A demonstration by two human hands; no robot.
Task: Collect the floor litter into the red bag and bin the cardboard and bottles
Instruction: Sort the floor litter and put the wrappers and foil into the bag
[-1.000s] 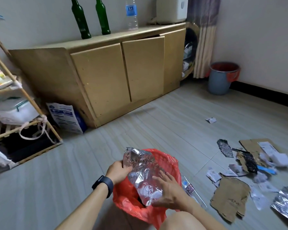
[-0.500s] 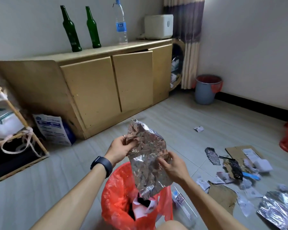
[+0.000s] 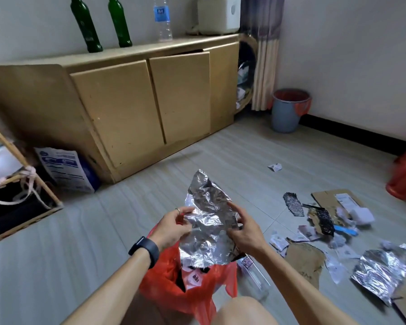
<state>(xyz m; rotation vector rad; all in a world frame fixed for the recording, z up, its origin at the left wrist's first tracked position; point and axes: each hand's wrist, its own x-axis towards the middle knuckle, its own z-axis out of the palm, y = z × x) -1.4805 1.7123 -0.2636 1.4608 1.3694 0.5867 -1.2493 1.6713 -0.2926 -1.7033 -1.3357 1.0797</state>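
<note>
Above red bag (image 3: 164,282) on floor (image 3: 220,158): I see one foil sheet (image 3: 206,221), left hand (image 3: 171,227) and right hand (image 3: 244,233) fingers pinching its edges. Worktop (image 3: 150,44) back edge: two green bottles (image 3: 86,24), one clear bottle (image 3: 162,18).

Crumpled foil sheet (image 3: 209,221) lifted from red bag (image 3: 164,285), held above its mouth
</note>
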